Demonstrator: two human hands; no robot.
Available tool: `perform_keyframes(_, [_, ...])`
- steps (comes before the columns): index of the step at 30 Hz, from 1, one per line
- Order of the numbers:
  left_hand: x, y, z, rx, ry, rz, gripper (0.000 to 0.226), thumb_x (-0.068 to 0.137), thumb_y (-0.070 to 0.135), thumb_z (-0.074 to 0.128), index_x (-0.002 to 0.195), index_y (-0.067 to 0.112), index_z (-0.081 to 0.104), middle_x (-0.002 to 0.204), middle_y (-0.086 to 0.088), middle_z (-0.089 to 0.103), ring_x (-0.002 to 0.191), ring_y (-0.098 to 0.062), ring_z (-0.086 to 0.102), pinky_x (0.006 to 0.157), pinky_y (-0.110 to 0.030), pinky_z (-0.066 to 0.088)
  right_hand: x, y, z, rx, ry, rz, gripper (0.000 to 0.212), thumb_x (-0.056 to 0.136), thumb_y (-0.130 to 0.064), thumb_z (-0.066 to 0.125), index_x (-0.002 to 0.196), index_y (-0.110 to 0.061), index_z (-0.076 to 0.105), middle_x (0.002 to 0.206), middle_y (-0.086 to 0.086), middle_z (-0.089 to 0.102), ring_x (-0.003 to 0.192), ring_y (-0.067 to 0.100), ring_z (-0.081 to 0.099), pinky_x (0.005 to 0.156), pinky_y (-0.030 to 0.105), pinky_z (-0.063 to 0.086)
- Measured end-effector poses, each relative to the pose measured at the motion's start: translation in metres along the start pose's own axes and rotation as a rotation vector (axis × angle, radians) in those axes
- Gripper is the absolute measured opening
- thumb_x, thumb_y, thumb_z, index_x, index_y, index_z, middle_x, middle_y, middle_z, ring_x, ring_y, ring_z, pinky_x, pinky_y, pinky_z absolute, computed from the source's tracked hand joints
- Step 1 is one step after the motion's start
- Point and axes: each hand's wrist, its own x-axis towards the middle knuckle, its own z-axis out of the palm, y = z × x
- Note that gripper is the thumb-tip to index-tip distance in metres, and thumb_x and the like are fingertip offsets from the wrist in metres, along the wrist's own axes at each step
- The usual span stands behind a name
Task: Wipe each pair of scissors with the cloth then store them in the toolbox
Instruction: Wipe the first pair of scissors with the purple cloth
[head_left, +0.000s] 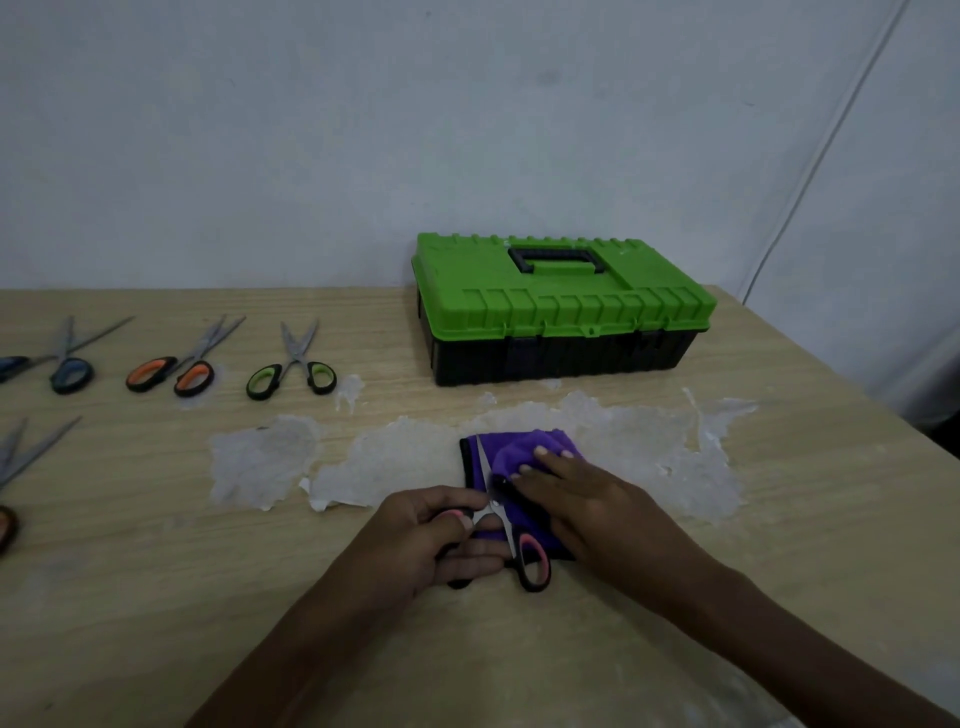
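Note:
Pink-handled scissors (530, 558) lie open on a purple cloth (519, 452) near the table's front middle. My left hand (441, 540) grips one handle loop of these scissors. My right hand (582, 499) presses a bunched fold of the cloth over one blade; the other blade shows bare to the left. The toolbox (556, 306), green lid on a black base, stands with its lid down at the back of the table. Green-handled scissors (291, 376), orange-handled scissors (171, 371) and blue-handled scissors (70, 369) lie in a row at the left.
One more pair of scissors (15, 467) lies at the far left edge, partly cut off. The wooden table (156, 571) has patches of peeled white residue around the cloth. A grey wall stands behind; the table's right edge runs diagonally.

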Motion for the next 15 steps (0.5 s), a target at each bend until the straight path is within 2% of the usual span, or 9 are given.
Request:
perform_keyframes(3, [0.0, 0.0, 0.0, 0.0, 0.0, -0.001, 0.025, 0.099, -0.006, 0.045, 0.118, -0.003, 0.062, 0.107, -0.025, 0.072, 0.091, -0.037, 0.074, 0.077, -0.04, 0.063, 0.002, 0.011, 0.002, -0.106, -0.016, 0.123, 0.048, 0.079, -0.022, 0.073, 0.125, -0.015, 0.061, 0.123, 0.005, 0.066, 0.122, 0.022, 0.056, 0.101, 0.036, 0.042])
perform_keyframes(6, [0.0, -0.001, 0.0, 0.009, -0.002, 0.001, 0.025, 0.099, -0.005, 0.045, 0.119, -0.003, 0.062, 0.107, -0.024, 0.072, 0.092, -0.036, 0.074, 0.078, -0.04, 0.063, 0.004, 0.002, -0.007, -0.123, -0.004, 0.157, 0.042, 0.086, -0.039, 0.057, 0.119, -0.015, 0.065, 0.12, 0.005, 0.067, 0.118, 0.021, 0.058, 0.095, 0.034, 0.048])
perform_keyframes(8, [0.0, -0.002, 0.0, 0.017, -0.002, 0.001, 0.025, 0.099, -0.005, 0.045, 0.118, -0.002, 0.062, 0.107, -0.025, 0.072, 0.092, -0.036, 0.075, 0.079, -0.041, 0.062, 0.002, -0.007, -0.005, -0.029, -0.015, 0.105, 0.038, 0.089, -0.038, 0.055, 0.12, -0.017, 0.064, 0.116, 0.0, 0.068, 0.111, 0.016, 0.059, 0.088, 0.029, 0.049])
perform_keyframes(10, [0.0, -0.002, -0.001, 0.02, -0.002, 0.0, 0.025, 0.099, -0.005, 0.045, 0.119, -0.002, 0.062, 0.109, -0.025, 0.071, 0.092, -0.036, 0.074, 0.079, -0.041, 0.062, 0.003, -0.002, -0.004, 0.079, -0.045, 0.128, 0.036, 0.09, -0.029, 0.058, 0.126, -0.021, 0.06, 0.116, -0.001, 0.067, 0.107, 0.014, 0.058, 0.086, 0.022, 0.044])
perform_keyframes(13, [0.0, -0.002, -0.002, 0.015, -0.012, 0.005, 0.025, 0.099, -0.005, 0.045, 0.119, -0.003, 0.061, 0.109, -0.024, 0.072, 0.094, -0.036, 0.074, 0.08, -0.041, 0.062, 0.01, 0.021, -0.003, 0.146, -0.06, 0.281, 0.04, 0.094, -0.023, 0.053, 0.134, -0.026, 0.051, 0.121, 0.001, 0.062, 0.107, 0.015, 0.055, 0.083, 0.017, 0.036])
perform_keyframes(15, [0.0, -0.002, -0.002, 0.014, -0.013, 0.009, 0.025, 0.099, -0.004, 0.045, 0.119, -0.003, 0.061, 0.109, -0.023, 0.072, 0.094, -0.036, 0.074, 0.081, -0.042, 0.062, 0.015, 0.029, -0.007, 0.093, -0.059, 0.377, 0.037, 0.095, -0.019, 0.049, 0.131, -0.025, 0.052, 0.113, 0.006, 0.064, 0.096, 0.019, 0.058, 0.074, 0.02, 0.038])
